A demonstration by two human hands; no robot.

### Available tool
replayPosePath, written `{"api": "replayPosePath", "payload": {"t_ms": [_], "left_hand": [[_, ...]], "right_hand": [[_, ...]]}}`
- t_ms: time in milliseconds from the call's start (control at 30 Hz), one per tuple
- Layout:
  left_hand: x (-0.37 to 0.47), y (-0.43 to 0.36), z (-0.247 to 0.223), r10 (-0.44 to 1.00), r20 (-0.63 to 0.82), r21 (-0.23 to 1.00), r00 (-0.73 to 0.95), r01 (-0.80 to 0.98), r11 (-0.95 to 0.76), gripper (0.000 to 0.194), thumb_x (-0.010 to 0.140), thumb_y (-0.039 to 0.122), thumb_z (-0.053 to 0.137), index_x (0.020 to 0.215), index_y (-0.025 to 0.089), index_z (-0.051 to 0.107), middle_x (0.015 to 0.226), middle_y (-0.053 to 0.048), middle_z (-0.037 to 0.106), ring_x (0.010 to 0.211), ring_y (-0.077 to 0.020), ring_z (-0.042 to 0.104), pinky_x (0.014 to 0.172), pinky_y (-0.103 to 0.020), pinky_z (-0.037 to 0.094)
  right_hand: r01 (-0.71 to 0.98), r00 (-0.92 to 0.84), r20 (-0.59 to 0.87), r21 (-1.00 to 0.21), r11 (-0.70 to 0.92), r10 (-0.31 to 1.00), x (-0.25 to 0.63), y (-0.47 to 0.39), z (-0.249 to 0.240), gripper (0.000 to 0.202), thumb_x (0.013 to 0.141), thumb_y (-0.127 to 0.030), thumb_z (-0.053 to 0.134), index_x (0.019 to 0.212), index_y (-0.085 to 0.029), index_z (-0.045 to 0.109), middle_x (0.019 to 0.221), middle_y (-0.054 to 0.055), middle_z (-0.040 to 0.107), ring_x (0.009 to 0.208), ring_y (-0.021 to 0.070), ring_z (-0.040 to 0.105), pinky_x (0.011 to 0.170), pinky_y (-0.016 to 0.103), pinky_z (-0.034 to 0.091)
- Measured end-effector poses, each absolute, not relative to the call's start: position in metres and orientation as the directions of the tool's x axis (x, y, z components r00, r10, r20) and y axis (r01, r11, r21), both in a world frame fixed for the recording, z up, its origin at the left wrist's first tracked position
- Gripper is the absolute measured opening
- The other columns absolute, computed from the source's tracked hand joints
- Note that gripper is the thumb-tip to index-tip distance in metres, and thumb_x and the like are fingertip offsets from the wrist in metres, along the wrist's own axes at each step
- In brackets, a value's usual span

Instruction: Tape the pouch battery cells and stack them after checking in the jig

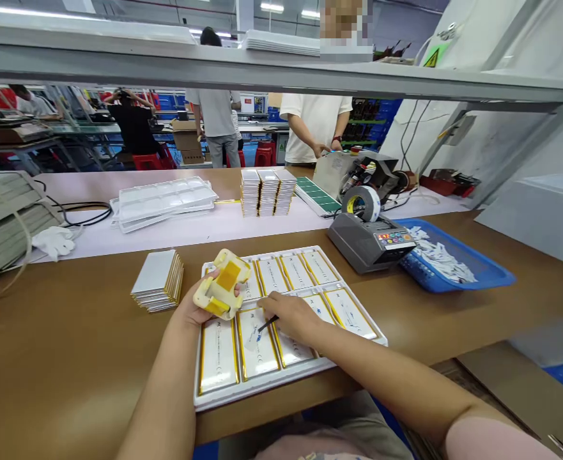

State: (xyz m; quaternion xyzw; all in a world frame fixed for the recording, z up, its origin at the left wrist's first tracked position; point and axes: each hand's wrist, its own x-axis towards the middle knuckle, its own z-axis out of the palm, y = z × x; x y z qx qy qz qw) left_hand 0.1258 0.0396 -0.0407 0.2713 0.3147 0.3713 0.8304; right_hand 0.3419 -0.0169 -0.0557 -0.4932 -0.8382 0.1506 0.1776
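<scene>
My left hand [195, 305] grips a cream-coloured plastic fixture [223, 287] with amber patches, tilted above the left part of a white tray [291, 370]. Flat white pouch battery cells [218, 354] with yellow edges lie in the tray's compartments, printed side up. Between the fingers of my right hand [295, 314] is a thin, dark, pointed tool that looks like tweezers [268, 324]. Its tip points down and left over a cell in the front row. Near the tip lies a small pale strip [252, 337]; whether the tip touches it I cannot tell.
To the left stands a stack of cells [157, 281]; taller stacks [268, 191] stand behind. A tape dispenser [370, 243] and a blue basket [454, 255] of white scraps are at right. Empty trays [166, 199] lie at back left. A person [314, 124] works opposite, below an overhead shelf [262, 76].
</scene>
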Motion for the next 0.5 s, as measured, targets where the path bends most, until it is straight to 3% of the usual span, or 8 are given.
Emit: {"api": "replayPosePath", "payload": {"t_ms": [100, 167, 233, 333, 500], "left_hand": [[0.127, 0.042, -0.037, 0.785, -0.358, 0.696, 0.505, -0.417, 0.585, 0.035, 0.074, 0.029, 0.050, 0.104, 0.011, 0.048, 0.079, -0.013, 0.060, 0.069, -0.0237, 0.059, 0.065, -0.042, 0.047], [0.127, 0.044, -0.036, 0.786, -0.390, 0.707, 0.479, -0.391, 0.589, 0.035, 0.073, 0.029, 0.051, 0.103, 0.011, 0.048, 0.078, -0.013, 0.060, 0.069, -0.0244, 0.059, 0.065, -0.044, 0.047], [0.127, 0.047, -0.036, 0.794, -0.410, 0.717, 0.448, -0.380, 0.584, 0.035, 0.072, 0.028, 0.052, 0.102, 0.011, 0.049, 0.077, -0.013, 0.060, 0.069, -0.0247, 0.059, 0.066, -0.045, 0.047], [0.126, 0.049, -0.038, 0.792, -0.435, 0.714, 0.428, -0.373, 0.593, 0.035, 0.071, 0.027, 0.053, 0.104, 0.013, 0.049, 0.080, -0.013, 0.060, 0.072, -0.0253, 0.059, 0.069, -0.047, 0.046], [0.128, 0.049, -0.037, 0.794, -0.419, 0.730, 0.440, -0.357, 0.583, 0.033, 0.070, 0.027, 0.052, 0.101, 0.014, 0.052, 0.081, -0.013, 0.059, 0.070, -0.0260, 0.058, 0.071, -0.048, 0.045]], "right_hand": [[0.735, -0.028, 0.378, -0.619, 0.275, 0.925, 0.407, -0.006, -0.056, 0.032, 0.082, -0.028, 0.035, 0.108, -0.021, 0.052, 0.100, 0.003, 0.060, 0.086, 0.0150, 0.056, 0.075, 0.026, 0.042], [0.701, 0.353, 0.459, -0.707, 0.094, 0.816, 0.468, 0.003, -0.049, 0.039, 0.083, -0.035, 0.031, 0.112, -0.017, 0.050, 0.106, 0.007, 0.058, 0.093, 0.0163, 0.054, 0.079, 0.028, 0.041], [0.671, 0.599, 0.474, -0.736, -0.082, 0.645, 0.527, 0.009, -0.042, 0.045, 0.083, -0.038, 0.027, 0.115, -0.015, 0.049, 0.111, 0.009, 0.055, 0.099, 0.0181, 0.051, 0.084, 0.031, 0.039], [0.699, 0.620, 0.386, -0.668, -0.257, 0.684, 0.590, 0.012, -0.036, 0.043, 0.082, -0.040, 0.029, 0.113, -0.020, 0.052, 0.115, 0.007, 0.053, 0.105, 0.0207, 0.047, 0.088, 0.034, 0.036], [0.796, 0.521, 0.305, -0.511, -0.325, 0.797, 0.615, 0.015, -0.035, 0.043, 0.082, -0.044, 0.029, 0.115, -0.028, 0.050, 0.114, 0.005, 0.054, 0.103, 0.0236, 0.049, 0.084, 0.039, 0.037]]}}
